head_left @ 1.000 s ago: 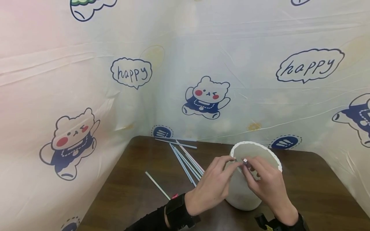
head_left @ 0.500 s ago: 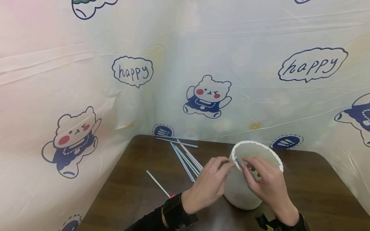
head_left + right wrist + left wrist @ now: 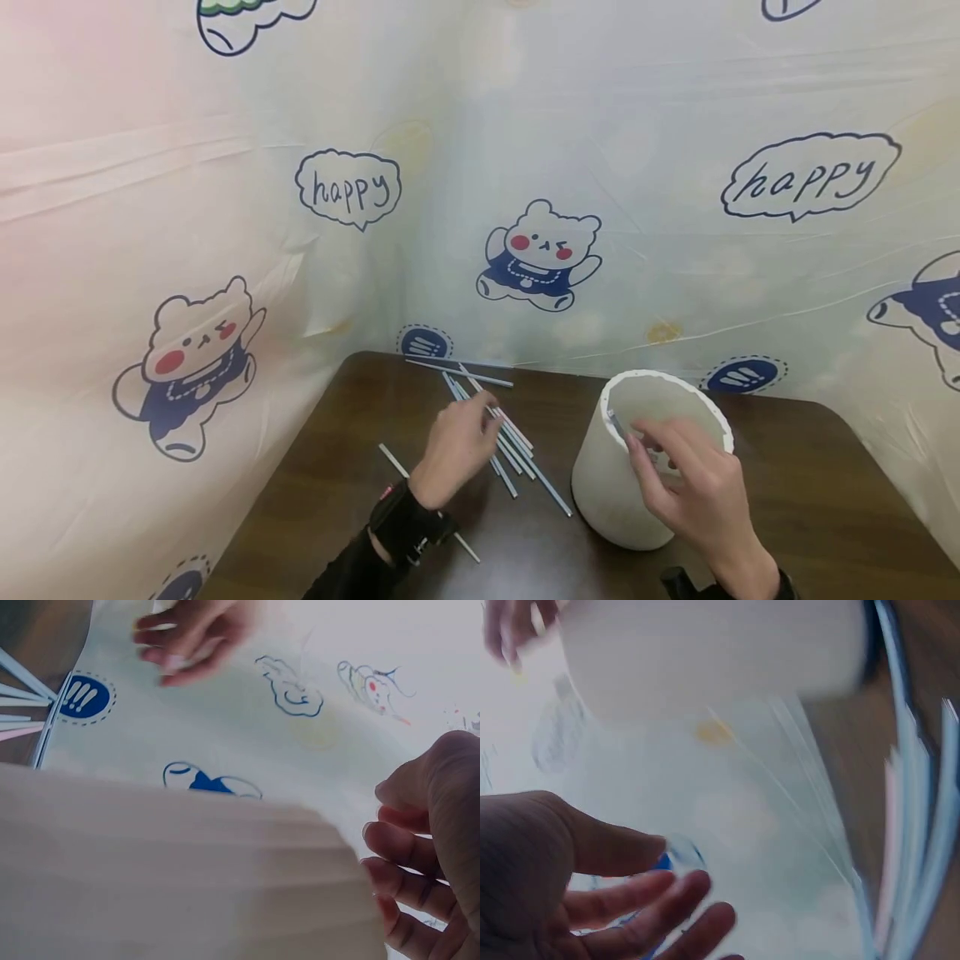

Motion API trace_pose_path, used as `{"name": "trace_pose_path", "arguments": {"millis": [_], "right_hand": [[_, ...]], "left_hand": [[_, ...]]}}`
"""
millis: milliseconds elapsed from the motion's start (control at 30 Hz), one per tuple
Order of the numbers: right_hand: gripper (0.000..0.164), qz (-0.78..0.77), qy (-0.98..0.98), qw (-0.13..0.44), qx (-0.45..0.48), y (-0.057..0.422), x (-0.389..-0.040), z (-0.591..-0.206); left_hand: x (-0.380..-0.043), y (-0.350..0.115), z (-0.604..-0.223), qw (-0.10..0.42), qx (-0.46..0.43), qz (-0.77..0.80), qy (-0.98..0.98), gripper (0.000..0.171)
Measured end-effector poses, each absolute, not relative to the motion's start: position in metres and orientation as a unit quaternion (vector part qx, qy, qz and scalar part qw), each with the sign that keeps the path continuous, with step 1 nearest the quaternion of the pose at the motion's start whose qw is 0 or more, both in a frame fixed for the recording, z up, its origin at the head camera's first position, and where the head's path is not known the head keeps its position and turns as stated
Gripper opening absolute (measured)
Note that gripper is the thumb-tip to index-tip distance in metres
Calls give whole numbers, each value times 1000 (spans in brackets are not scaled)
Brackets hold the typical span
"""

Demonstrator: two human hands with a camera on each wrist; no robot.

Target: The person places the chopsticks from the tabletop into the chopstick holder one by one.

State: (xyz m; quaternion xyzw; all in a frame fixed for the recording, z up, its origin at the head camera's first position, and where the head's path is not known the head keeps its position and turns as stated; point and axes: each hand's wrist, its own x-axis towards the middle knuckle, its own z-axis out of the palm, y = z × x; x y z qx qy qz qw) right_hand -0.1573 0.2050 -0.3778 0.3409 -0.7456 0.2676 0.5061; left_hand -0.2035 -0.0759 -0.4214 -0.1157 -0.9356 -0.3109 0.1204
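Note:
My left hand (image 3: 459, 443) hovers over a loose bundle of thin pale sticks (image 3: 517, 454), some bluish and some pinkish. In the left wrist view its thumb and fingers are loosely bent, with nothing seen between them. To the right stands a pale cylindrical bin (image 3: 618, 492), upright and open at the top, with a white rim (image 3: 651, 373). At the rim's left side is a short blue-grey piece (image 3: 617, 423). My right hand (image 3: 693, 487) is at the bin's mouth, fingertips close beside that piece. The right wrist view shows loosely bent fingers along the bin's edge, holding nothing visible.
One pale stick (image 3: 393, 460) lies apart at the left, partly under my left wrist. More sticks (image 3: 459, 372) lie at the back edge of the dark wooden table (image 3: 787, 500). A printed cloth (image 3: 652, 200) hangs close behind and around the table.
My left hand has left the bin's rim and moved left over the sticks. The right hand stays at the mouth. The blue-grey piece, earlier between the hands, now shows against the rim.

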Motion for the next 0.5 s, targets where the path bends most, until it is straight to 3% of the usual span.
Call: {"name": "trace_pose_path", "arguments": {"millis": [167, 333, 500], "right_hand": [[38, 289, -708, 520, 382, 196, -152, -375], [34, 296, -707, 494, 410, 191, -146, -378], [30, 291, -709, 473, 434, 181, -141, -383]], "left_hand": [[-223, -122, -444, 72, 14, -260, -963, 16], [-223, -165, -462, 14, 90, -222, -971, 32], [-226, -194, -486, -7, 148, -210, -966, 48]]}}
